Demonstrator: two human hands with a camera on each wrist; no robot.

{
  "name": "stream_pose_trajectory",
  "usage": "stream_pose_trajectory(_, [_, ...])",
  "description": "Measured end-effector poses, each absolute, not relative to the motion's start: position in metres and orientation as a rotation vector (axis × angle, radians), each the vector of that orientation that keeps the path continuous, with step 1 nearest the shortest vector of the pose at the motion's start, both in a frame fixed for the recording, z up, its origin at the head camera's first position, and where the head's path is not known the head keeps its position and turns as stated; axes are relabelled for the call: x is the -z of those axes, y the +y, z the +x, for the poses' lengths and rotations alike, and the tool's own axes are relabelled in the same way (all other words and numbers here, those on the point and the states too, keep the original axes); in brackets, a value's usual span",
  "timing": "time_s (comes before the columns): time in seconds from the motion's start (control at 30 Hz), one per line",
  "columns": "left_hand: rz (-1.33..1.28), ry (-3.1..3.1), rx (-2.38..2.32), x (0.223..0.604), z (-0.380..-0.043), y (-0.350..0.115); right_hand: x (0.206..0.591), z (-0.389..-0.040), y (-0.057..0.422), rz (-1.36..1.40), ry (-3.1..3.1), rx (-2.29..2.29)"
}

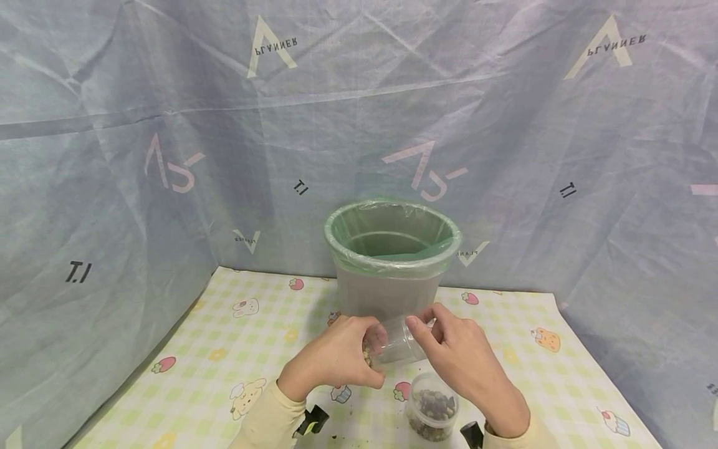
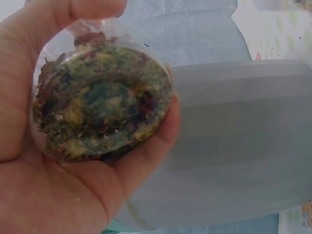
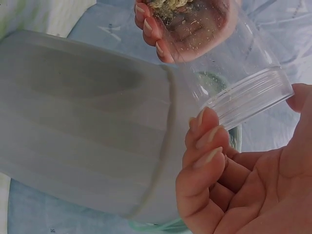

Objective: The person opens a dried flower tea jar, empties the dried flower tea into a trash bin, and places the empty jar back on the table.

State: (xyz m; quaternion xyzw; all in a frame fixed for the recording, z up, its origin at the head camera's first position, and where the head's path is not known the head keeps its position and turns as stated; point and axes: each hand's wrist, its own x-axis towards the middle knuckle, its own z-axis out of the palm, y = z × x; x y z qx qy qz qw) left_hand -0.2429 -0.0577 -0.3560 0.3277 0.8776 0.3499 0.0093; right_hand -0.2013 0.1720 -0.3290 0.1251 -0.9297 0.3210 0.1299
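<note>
Between both hands, a clear plastic jar (image 1: 397, 347) lies tilted on its side in front of the bin. My left hand (image 1: 336, 352) grips its base end, thumb and fingers curled round the wall. Dried flowers and leaves (image 2: 105, 114), green, yellow and dark red, are gathered at that base in the left wrist view. My right hand (image 1: 465, 352) holds the other end, with thumb and fingertips on either side of the ridged clear band (image 3: 256, 95). Closer to me, a second clear jar (image 1: 432, 408) with dark dried bits stands upright on the table.
A grey bin (image 1: 387, 296) with a green liner bag (image 1: 392, 267) folded over its rim stands just beyond the hands. The table has a green checked cloth (image 1: 224, 337) with cartoon prints. Grey-blue fabric (image 1: 359, 125) hangs behind and at both sides.
</note>
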Motion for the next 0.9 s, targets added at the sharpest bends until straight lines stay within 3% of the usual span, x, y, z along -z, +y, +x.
stream_pose_trajectory(0.9, [1.011, 2.733, -1.073, 0.3543, -0.2436, -0.0583, 0.3328, -0.2025, 0.1716, 0.494, -2.637, -0.955])
